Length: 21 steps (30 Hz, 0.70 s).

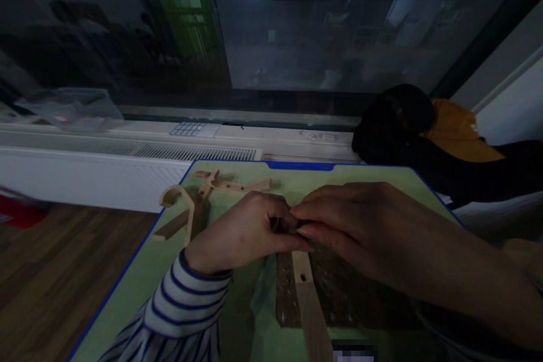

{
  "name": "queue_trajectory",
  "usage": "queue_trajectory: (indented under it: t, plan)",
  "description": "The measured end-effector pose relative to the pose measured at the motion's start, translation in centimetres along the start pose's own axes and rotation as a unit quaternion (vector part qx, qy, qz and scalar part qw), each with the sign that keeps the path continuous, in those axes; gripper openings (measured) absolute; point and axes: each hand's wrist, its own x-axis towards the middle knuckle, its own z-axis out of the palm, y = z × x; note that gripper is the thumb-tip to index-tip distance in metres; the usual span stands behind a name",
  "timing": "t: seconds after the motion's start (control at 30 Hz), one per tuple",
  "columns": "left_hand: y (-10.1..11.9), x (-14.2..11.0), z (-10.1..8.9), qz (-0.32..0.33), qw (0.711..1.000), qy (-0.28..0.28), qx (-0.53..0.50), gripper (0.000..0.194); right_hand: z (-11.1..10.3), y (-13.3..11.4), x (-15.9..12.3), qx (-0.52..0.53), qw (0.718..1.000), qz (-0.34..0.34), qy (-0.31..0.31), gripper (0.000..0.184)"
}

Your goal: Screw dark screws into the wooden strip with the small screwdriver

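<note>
My left hand (254, 226) is closed in a pinch at the far end of a flat wooden strip (311, 311). The strip has a dark hole in it and lies over a dark brown board (339, 300) with pale flecks. From the right, my right hand (356, 226) meets the left one, its thumb and forefinger pressed together. Something small and dark shows between the fingertips, too little of it to name. The strip's far end is hidden under the fingers. A striped sleeve (186, 300) covers my left wrist.
Curved and straight wooden pieces (207, 186), some with holes, lie at the back left of the green table (352, 175). Behind it are a radiator (106, 164) and a sill with a clear plastic box (76, 110). Dark cloth and an orange cap (458, 130) are at right.
</note>
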Motion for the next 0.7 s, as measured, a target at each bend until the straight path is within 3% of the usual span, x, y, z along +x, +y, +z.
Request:
queue_trajectory:
  t: [0.37, 0.57, 0.7]
  plan:
    - [-0.32, -0.14, 0.08, -0.004, 1.000, -0.013, -0.020, 0.019, 0.27, 0.36, -0.02, 0.021, 0.999, -0.047, 0.010, 0.023]
    - [-0.02, -0.06, -0.02, -0.007, 0.997, -0.060, -0.046, 0.018, 0.33, 0.42, -0.10, -0.005, 1.000, -0.026, 0.006, 0.016]
    - [0.33, -0.14, -0.10, -0.010, 0.997, -0.062, -0.049, 0.019, 0.37, 0.11, -0.01, -0.005, 1.000, -0.028, 0.008, 0.017]
